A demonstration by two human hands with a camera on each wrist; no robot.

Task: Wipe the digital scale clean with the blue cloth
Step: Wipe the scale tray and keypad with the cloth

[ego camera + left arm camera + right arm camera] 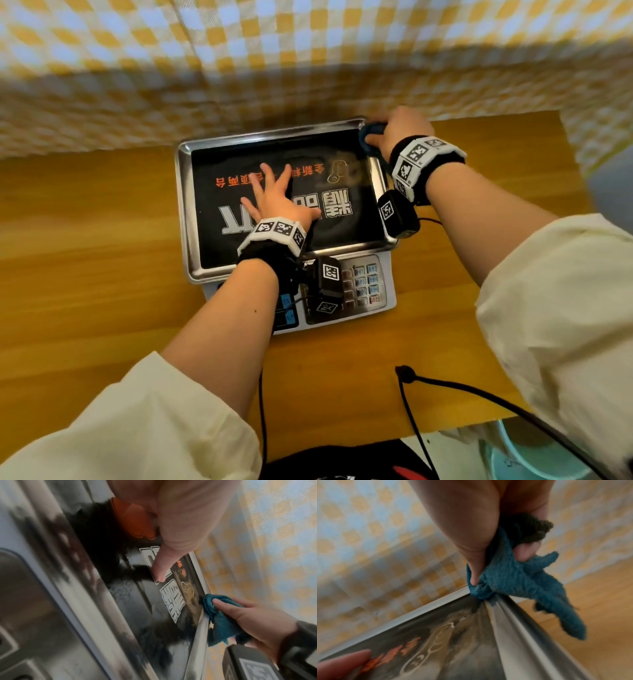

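Both hands are laid on the digital scale, which is set on a wooden table before a checked cloth. The left hand is pressed flat, fingers spread, on the tray's black printed surface. The blue cloth is bunched and gripped by the right hand, and is held against the tray's far right corner.

The cloth is teal-blue, bunched against the silvery steel rim of a scale pan whose black sheet bears white and orange-red characters. The table is honey-brown wood, and behind it hangs fabric checked in yellow, pale blue and white. Both sleeves are cream.
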